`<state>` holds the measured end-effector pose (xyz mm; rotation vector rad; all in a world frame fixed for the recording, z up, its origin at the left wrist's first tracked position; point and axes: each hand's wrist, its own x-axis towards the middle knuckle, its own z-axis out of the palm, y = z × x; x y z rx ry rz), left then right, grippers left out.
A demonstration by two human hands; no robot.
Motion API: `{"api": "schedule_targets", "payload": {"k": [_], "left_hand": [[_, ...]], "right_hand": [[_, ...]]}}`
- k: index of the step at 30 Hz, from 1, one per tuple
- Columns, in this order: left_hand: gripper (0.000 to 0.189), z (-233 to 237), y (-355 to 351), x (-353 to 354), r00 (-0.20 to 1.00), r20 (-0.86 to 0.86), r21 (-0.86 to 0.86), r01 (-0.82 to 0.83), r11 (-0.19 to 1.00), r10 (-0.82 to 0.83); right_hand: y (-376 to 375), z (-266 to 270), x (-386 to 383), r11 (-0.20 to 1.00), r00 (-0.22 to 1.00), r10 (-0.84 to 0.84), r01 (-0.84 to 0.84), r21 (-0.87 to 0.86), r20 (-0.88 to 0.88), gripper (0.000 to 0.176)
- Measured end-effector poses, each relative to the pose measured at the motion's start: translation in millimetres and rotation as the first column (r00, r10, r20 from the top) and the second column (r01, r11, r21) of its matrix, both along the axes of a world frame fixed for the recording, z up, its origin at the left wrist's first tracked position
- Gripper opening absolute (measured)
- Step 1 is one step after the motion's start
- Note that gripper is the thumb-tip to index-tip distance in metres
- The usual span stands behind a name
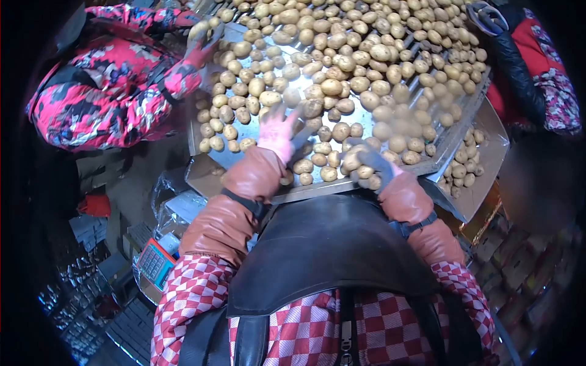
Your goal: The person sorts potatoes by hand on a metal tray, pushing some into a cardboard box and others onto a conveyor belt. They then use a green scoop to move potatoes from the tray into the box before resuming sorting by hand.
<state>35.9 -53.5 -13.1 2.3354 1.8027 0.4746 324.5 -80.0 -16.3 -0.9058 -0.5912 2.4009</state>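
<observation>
Many potatoes point(331, 87) lie over a slatted metal sorting table point(245, 129) in front of me. My left hand point(281, 130), in a pink and grey glove, reaches over the near left part of the table among the potatoes. Its fingers look spread, slightly smeared by motion, and I see nothing held in them. Near the front edge, my right hand point(379, 166) wears a grey glove. Its fingers curl round a few potatoes point(361, 172), partly hidden by the glove.
On the left, a person in a pink patterned jacket point(131, 91) reaches onto the table. Another person's dark sleeve point(519, 76) is at the right. A cardboard box point(488, 177) with potatoes stands below the right edge. A calculator point(157, 263) lies lower left.
</observation>
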Motion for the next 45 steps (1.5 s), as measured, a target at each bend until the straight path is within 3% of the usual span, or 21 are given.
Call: {"api": "schedule_targets", "payload": {"k": [3, 6, 8, 9, 10, 12, 14, 16, 17, 22, 24, 26, 28, 30, 31, 34, 38, 40, 42, 44, 45], "left_hand": [[0.056, -32.1, -21.3, -42.9, 0.981, -0.191, -0.149, -0.003, 0.989, -0.026], [0.045, -31.3, -43.4, -47.3, 0.973, -0.227, -0.249, -0.105, 0.963, 0.048], [0.039, -3.3, -33.6, -18.5, 0.959, -0.144, -0.370, -0.281, 0.885, 0.245], [0.035, -6.9, -29.4, -7.3, 0.992, -0.042, -0.113, -0.121, 0.986, 0.117], [0.036, -4.8, -19.0, 14.3, 1.000, -0.005, -0.054, -0.007, 0.999, 0.006], [0.043, 0.3, -1.2, 57.6, 0.948, 0.113, -0.021, 0.303, 0.953, -0.299], [0.050, 5.1, 10.9, 72.0, 0.924, -0.106, -0.127, 0.355, 0.926, -0.368], [0.068, -6.6, 20.4, 44.8, 0.940, -0.256, -0.177, 0.184, 0.967, -0.225], [0.067, -11.3, 13.3, 28.4, 0.947, -0.260, -0.130, 0.160, 0.978, -0.190], [0.053, -41.9, -50.6, -37.3, 0.961, -0.261, -0.184, -0.142, 0.973, 0.091], [0.056, -56.3, -55.3, -42.0, 0.988, -0.086, -0.254, -0.148, 0.956, 0.130], [0.059, -32.9, -60.4, -18.8, 0.982, -0.061, -0.456, -0.187, 0.870, 0.179], [0.056, -41.8, -74.5, -18.3, 0.977, -0.205, -0.320, -0.127, 0.939, 0.062], [0.048, -42.1, -83.5, -28.6, 0.996, -0.002, -0.304, -0.085, 0.949, 0.088], [0.039, -47.8, -89.4, -33.6, 0.987, 0.088, -0.286, -0.108, 0.952, 0.138], [0.032, -22.6, -94.9, -40.2, 0.917, 0.237, -0.325, -0.236, 0.916, 0.320], [0.033, 9.6, -71.0, -35.0, 0.794, 0.214, -0.299, -0.501, 0.812, 0.569], [0.038, 27.6, -43.2, -21.3, 0.793, 0.064, -0.521, -0.491, 0.698, 0.606], [0.050, 29.5, -22.3, -4.1, 0.835, 0.011, -0.642, -0.416, 0.644, 0.550], [0.052, -3.1, -13.3, 2.7, 0.863, -0.060, -0.646, -0.417, 0.640, 0.502], [0.052, -31.9, -6.8, 1.2, 0.827, 0.019, -0.613, -0.434, 0.660, 0.561]], "right_hand": [[-18.7, 12.3, 73.6, 0.930, 0.933, -0.359, 0.358, -0.085, 0.011, 0.052], [-40.6, 25.7, 158.4, 0.539, 0.475, -0.840, 0.783, -0.309, -0.262, 0.040], [-48.5, -7.8, 200.7, 0.450, 0.431, -0.893, 0.871, -0.197, -0.134, 0.046], [-54.5, -22.5, 211.6, 0.372, 0.373, -0.928, 0.925, -0.076, -0.004, 0.051], [-61.7, -25.3, 209.1, 0.511, 0.410, -0.842, 0.813, -0.279, -0.349, 0.047], [-53.7, -52.3, 191.8, 0.605, 0.544, -0.785, 0.776, -0.179, -0.296, 0.044], [-41.9, -37.1, 158.9, 0.784, 0.745, -0.617, 0.611, -0.111, -0.254, 0.045], [-28.7, -11.7, 124.3, 0.761, 0.733, -0.639, 0.646, 0.056, 0.233, 0.050], [-29.5, 2.0, 110.7, 0.791, 0.688, -0.611, 0.510, 0.338, 0.393, 0.055], [-2.1, 10.4, 109.3, 0.856, 0.735, -0.503, 0.495, 0.149, 0.454, 0.048], [7.6, 2.5, 108.5, 0.873, 0.755, -0.484, 0.450, 0.188, 0.443, 0.046], [24.8, 15.4, 85.3, 0.816, 0.624, -0.567, 0.511, 0.268, 0.537, 0.039], [58.9, -84.7, 126.6, 0.778, 0.694, -0.564, 0.264, 0.570, 0.448, 0.038], [122.4, -127.0, 147.4, 0.753, 0.488, -0.546, -0.069, 0.654, 0.681, 0.043], [139.9, -118.8, 130.3, 0.750, 0.515, -0.529, -0.088, 0.656, 0.674, 0.043], [187.2, -43.6, 90.2, 0.729, -0.205, -0.363, -0.670, 0.140, 0.909, 0.050], [196.8, -34.5, 51.8, 0.697, -0.233, -0.208, -0.717, -0.023, 0.950, 0.061], [187.3, -50.9, 57.6, 0.730, -0.158, -0.342, -0.666, 0.155, 0.926, 0.062], [216.5, -151.4, 112.0, 0.772, 0.255, -0.341, -0.473, 0.424, 0.905, 0.062], [159.4, -56.0, 71.5, 0.743, 0.386, -0.436, -0.356, 0.567, 0.813, 0.052], [145.4, -23.7, 62.0, 0.879, 0.569, -0.305, -0.141, 0.456, 0.764, 0.049]]}}
